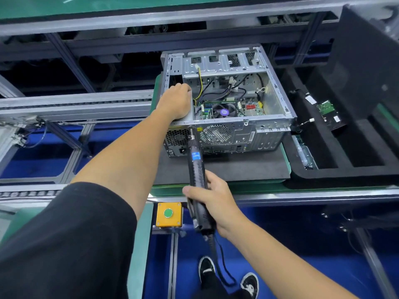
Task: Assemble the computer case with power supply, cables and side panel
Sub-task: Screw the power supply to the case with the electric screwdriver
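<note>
A silver computer case [278,98] lies open side up on a black foam mat [237,167], its rear panel facing me. Inside I see the motherboard with a fan [224,111] and loose cables [228,89]. My left hand [176,102] rests palm down on the power supply [176,138] in the case's left end, fingers curled over its far edge. My right hand [212,200] grips a black electric screwdriver [195,167]. Its bit touches the rear panel near the top right corner of the power supply's grille.
A black side panel [362,67] leans upright at the right, over a black foam tray [336,147] holding a green circuit board [326,107]. A yellow box with a green button [169,213] sits at the bench's front edge. Conveyor rails run to the left.
</note>
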